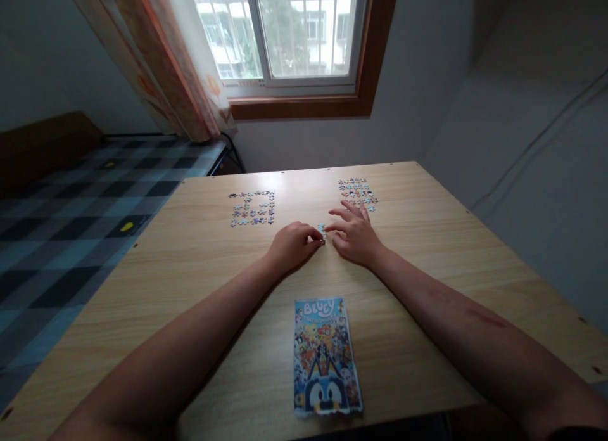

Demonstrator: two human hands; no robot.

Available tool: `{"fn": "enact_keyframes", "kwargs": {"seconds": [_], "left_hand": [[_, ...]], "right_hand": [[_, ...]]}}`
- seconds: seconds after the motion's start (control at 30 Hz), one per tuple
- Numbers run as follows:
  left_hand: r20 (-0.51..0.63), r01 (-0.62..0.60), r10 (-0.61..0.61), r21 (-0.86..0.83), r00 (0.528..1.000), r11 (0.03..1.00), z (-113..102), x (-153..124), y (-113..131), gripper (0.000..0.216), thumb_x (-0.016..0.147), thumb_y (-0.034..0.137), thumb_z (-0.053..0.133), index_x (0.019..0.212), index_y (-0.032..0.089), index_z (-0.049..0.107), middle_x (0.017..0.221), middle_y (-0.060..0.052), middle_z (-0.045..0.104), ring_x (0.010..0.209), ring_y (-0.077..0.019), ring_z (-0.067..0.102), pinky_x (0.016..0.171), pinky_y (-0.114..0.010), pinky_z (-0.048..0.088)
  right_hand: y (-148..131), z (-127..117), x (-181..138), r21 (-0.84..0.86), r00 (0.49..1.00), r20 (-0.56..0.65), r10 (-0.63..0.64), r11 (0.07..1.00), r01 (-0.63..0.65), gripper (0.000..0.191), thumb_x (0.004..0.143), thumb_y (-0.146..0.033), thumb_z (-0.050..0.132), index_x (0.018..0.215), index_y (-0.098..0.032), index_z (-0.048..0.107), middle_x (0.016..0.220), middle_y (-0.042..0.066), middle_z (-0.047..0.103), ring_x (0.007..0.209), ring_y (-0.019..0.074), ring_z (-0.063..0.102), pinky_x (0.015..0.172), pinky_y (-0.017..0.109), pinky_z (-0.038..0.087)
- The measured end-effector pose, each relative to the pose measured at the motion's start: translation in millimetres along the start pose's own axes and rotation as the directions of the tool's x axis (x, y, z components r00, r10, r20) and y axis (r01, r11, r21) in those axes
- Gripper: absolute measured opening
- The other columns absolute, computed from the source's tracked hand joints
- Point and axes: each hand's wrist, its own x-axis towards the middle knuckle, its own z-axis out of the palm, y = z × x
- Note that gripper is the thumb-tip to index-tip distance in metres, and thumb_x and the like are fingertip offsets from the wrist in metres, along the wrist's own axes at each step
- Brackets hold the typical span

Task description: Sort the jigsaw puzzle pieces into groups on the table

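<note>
A few small jigsaw pieces (pixel 322 228) lie on the wooden table between my two hands. My left hand (pixel 295 243) is closed in a pinch, thumb and fingertips on a jigsaw piece at the near end of this little group. Just to the right, my right hand (pixel 354 235) has its fingers spread, with the index fingertip beside the same pieces. Nearer to me lies a picture sheet (pixel 325 358) headed "BLUEY", covered in cartoon figures.
Loose jigsaw pieces (pixel 251 208) are spread in rows at the far left of the table (pixel 403 339). More puzzle pieces (pixel 356 189) stand in rows beyond my right hand. A bed with a checked cover (pixel 156 168) adjoins the left side; a window (pixel 308 35) is ahead.
</note>
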Motion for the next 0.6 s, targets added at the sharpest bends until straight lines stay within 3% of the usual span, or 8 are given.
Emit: {"fn": "enact_keyframes", "kwargs": {"seconds": [0.33, 0.6], "left_hand": [[-0.005, -0.056, 0.056, -0.016, 0.998, 0.998, 1.3, -2.6, -0.9, 0.012, 0.084, 0.024, 0.067, 0.089, 0.024, 0.078, 0.09, -0.003, 0.074, 0.08, -0.0162, 0.063, 0.079, -0.031, 0.05], [-0.012, -0.018, 0.018, 0.008, 1.0, 1.0, 0.0, -3.7, 2.0, 0.012, 0.086, 0.026, 0.068, 0.091, 0.025, 0.079, 0.095, -0.003, 0.073, 0.081, -0.0161, 0.064, 0.079, -0.031, 0.052]], "right_hand": [[-1.7, -2.6, 0.8, -0.029, 0.999, 0.049, 0.002, 1.0, 0.0, 0.024, 0.086, -0.019, 0.063, 0.098, -0.03, 0.079, 0.143, 0.004, 0.058, 0.146, 0.0356, 0.031, 0.116, 0.075, 0.012], [-1.4, -1.1, 3.5, -0.029, 0.997, 0.074, -0.008, 1.0, 0.011, 0.026, 0.085, -0.017, 0.063, 0.097, -0.032, 0.08, 0.146, 0.003, 0.057, 0.147, 0.0363, 0.031, 0.115, 0.076, 0.015]]}}
